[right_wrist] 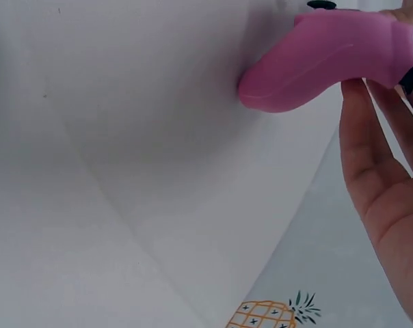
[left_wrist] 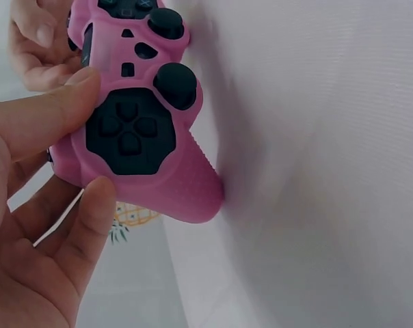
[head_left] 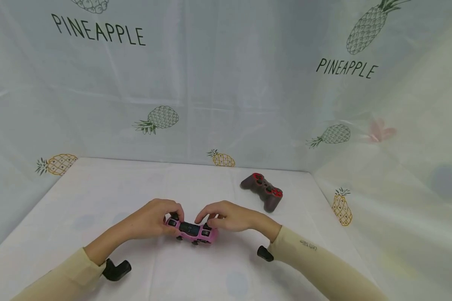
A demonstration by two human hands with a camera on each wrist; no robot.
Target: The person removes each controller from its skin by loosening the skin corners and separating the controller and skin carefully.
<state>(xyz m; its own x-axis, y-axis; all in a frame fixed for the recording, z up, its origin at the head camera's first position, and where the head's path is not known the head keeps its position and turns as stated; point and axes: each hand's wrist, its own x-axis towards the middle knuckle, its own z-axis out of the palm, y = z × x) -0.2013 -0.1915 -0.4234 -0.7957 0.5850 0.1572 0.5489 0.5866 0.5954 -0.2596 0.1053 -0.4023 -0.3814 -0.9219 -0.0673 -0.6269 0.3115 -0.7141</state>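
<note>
A pink game controller (head_left: 190, 229) with a black D-pad (left_wrist: 129, 130) and black thumbsticks is held upright, its grips toward the tabletop. My left hand (head_left: 154, 219) pinches one end of it, with the thumb (left_wrist: 59, 113) on its face and the other fingers around the edge. At the opposite end is my right hand (head_left: 231, 216), loosely bent, its fingertips right at the controller's edge. The right wrist view shows the smooth pink grip (right_wrist: 302, 68), with right-hand fingers (right_wrist: 360, 133) partly hidden behind it.
A dark game controller with red buttons (head_left: 263, 191) lies farther back on the right of the white-covered table (head_left: 135, 179). Pineapple-printed sheets (head_left: 226, 83) hang around the back and sides. Black wrist devices (head_left: 116, 270) sit at the sleeve cuffs.
</note>
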